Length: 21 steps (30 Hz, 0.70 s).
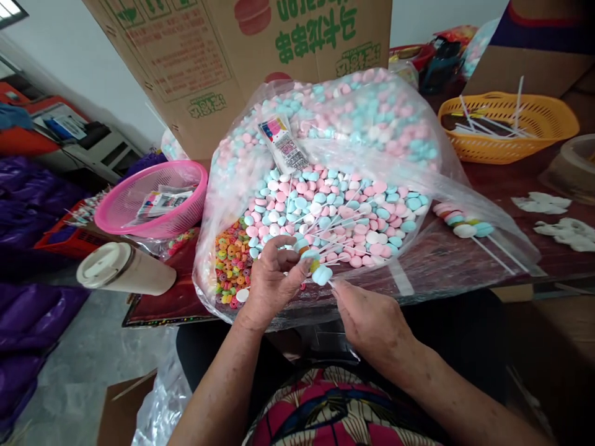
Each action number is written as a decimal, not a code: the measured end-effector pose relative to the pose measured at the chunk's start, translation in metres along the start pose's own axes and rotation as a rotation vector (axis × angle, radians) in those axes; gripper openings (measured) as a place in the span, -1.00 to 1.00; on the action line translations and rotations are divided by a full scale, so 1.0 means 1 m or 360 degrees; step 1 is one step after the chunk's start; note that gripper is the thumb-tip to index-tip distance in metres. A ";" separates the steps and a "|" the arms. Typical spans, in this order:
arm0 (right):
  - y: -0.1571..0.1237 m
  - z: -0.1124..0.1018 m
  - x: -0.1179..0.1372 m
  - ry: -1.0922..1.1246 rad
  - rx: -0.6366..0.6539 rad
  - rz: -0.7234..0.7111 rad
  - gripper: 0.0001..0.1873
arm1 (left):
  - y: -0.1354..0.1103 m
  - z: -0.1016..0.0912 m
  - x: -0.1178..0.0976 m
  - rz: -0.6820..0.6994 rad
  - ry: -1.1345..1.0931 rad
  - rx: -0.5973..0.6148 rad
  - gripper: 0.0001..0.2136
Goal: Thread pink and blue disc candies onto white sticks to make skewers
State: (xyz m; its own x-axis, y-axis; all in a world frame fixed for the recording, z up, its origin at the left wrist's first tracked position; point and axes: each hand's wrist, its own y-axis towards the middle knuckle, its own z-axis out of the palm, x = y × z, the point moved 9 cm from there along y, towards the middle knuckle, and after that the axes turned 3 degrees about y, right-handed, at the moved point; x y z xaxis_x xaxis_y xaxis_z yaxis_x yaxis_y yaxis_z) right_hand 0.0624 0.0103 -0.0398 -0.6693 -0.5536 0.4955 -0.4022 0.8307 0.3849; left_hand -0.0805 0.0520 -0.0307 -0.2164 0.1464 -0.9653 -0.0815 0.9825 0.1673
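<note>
My left hand point(272, 282) is closed on a candy skewer point(321, 275), thumb and fingers around its upper sweets. Blue marshmallow-like candies show at its near end, with orange and yellow rings between sweets. Its stick end is pinched by my right hand point(372, 313), just below the lowest blue candy. Beyond both hands, pink, blue and white candies point(320, 204) fill a large clear plastic bag point(446, 186). Thin white sticks point(341, 226) lie fanned over them. Colourful ring candies point(235, 257) are heaped at the left, near my left hand.
Two filled skewers point(465, 226) lie at right on the plastic. A yellow basket point(506, 145) holds sticks; a pink basket point(153, 223) holds printed packets. A lidded cup point(130, 269) stands at the left table edge. Behind the bag rises a cardboard box point(242, 56). Crumpled tissues point(567, 232) lie right.
</note>
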 end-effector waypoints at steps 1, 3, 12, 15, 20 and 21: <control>0.002 -0.001 -0.001 0.0135 0.0053 0.0045 -0.70 | -0.001 -0.005 -0.002 0.0037 0.0016 -0.0035 -0.66; 0.006 -0.005 -0.002 0.0392 0.0154 0.0130 -0.71 | -0.004 -0.015 -0.005 0.0078 0.0043 -0.0131 -0.65; 0.004 -0.005 -0.002 0.0597 0.0178 0.0219 -0.73 | -0.012 -0.013 -0.006 0.0081 -0.0108 -0.0173 -0.48; 0.003 -0.003 -0.001 0.0687 0.0269 0.0224 -0.71 | -0.009 -0.014 -0.010 0.0110 0.0035 -0.0109 -0.50; 0.005 -0.003 -0.004 0.1104 0.0629 0.0389 -0.63 | -0.003 -0.022 -0.022 0.0230 0.0320 0.0026 -0.58; 0.005 -0.002 -0.004 0.1183 0.0700 0.0422 -0.62 | -0.003 -0.022 -0.023 0.0228 0.0329 0.0055 -0.61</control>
State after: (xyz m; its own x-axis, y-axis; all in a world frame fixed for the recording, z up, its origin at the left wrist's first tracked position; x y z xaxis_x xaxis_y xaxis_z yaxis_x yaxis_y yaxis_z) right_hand 0.0644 0.0167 -0.0387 -0.2589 -0.1088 0.9597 -0.5970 0.7991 -0.0704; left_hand -0.0970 0.0432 -0.0046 -0.4177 0.2611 -0.8702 -0.0033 0.9574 0.2888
